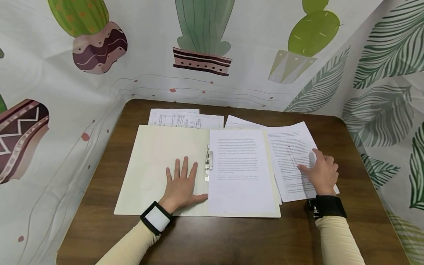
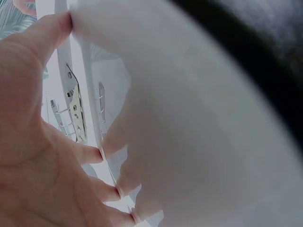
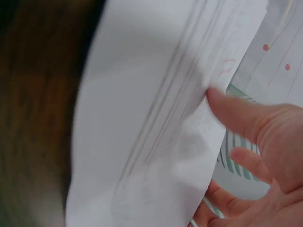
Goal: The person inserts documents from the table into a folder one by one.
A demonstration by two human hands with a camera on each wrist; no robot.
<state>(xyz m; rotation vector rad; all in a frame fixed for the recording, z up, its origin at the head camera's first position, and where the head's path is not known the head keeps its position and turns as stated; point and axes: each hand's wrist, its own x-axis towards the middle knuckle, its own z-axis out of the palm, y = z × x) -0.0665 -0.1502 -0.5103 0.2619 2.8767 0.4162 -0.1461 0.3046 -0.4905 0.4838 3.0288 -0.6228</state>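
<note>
An open cream lever-arch folder (image 1: 165, 147) lies on the table with its metal clip (image 1: 208, 162) along the middle. One printed page (image 1: 241, 191) rests on its right half. My left hand (image 1: 181, 187) lies flat on the bare left cover, fingers spread, its thumb reaching towards the page's edge. To the right of the folder, my right hand (image 1: 321, 175) grips the right edge of a printed sheet (image 1: 288, 158) with a red mark. In the right wrist view the thumb (image 3: 236, 113) presses on the sheet's face, and some fingertips pass behind its edge.
Papers with diagrams (image 1: 185, 119) stick out behind the folder at the back left. Another sheet (image 1: 243, 122) shows beyond its right half, partly covered. The brown wooden table (image 1: 212, 239) has rounded back corners and meets a cactus-patterned cloth (image 1: 251, 88).
</note>
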